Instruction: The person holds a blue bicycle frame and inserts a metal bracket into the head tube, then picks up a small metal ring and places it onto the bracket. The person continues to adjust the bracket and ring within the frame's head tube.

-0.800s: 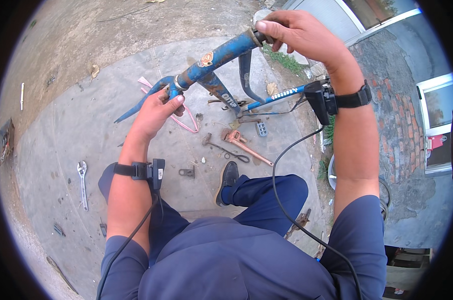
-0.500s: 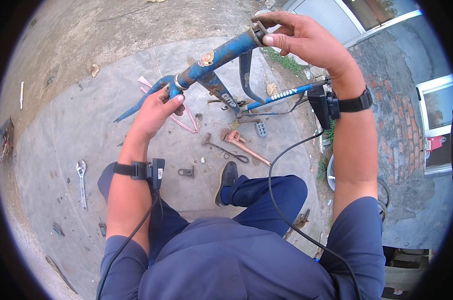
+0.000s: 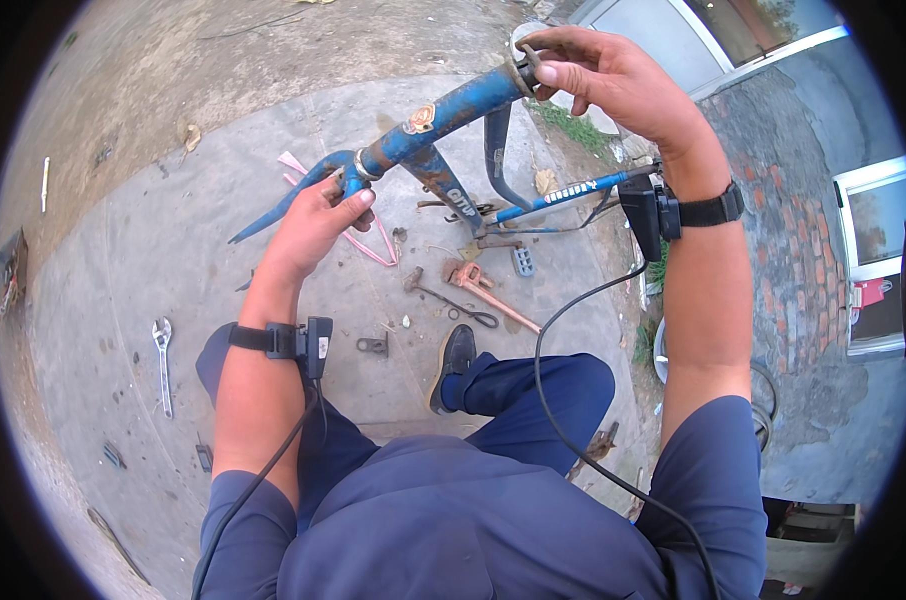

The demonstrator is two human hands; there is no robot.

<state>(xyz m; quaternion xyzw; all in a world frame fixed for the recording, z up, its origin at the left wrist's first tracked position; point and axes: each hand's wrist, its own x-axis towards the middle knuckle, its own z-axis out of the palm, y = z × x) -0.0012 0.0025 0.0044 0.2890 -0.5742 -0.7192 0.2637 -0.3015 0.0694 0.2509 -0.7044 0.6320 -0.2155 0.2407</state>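
A worn blue bicycle frame point(image 3: 463, 106) is held tilted before me, its head tube slanting up to the right. My left hand point(image 3: 311, 226) is closed round the crown of the blue fork point(image 3: 265, 218), just below the head tube's lower end. At the tube's upper end, my right hand point(image 3: 613, 85) has thumb and fingers closed about a dark metal headset ring point(image 3: 529, 58). Part of this ring is hidden behind the fingers. Farther down the frame are a crank and a grey pedal point(image 3: 523, 262), close to the ground.
On the grey ground sheet lie a hammer point(image 3: 443, 297), a reddish pipe wrench point(image 3: 488, 295), a metal bracket point(image 3: 373, 345) and, at left, an adjustable wrench point(image 3: 163, 365). Pink-and-white strapping point(image 3: 378, 243) lies under the fork. A brick wall point(image 3: 793, 240) stands at right.
The head tube has shifted slightly to the right, with both hands still on it. My right fingers have moved a little at the headset ring.
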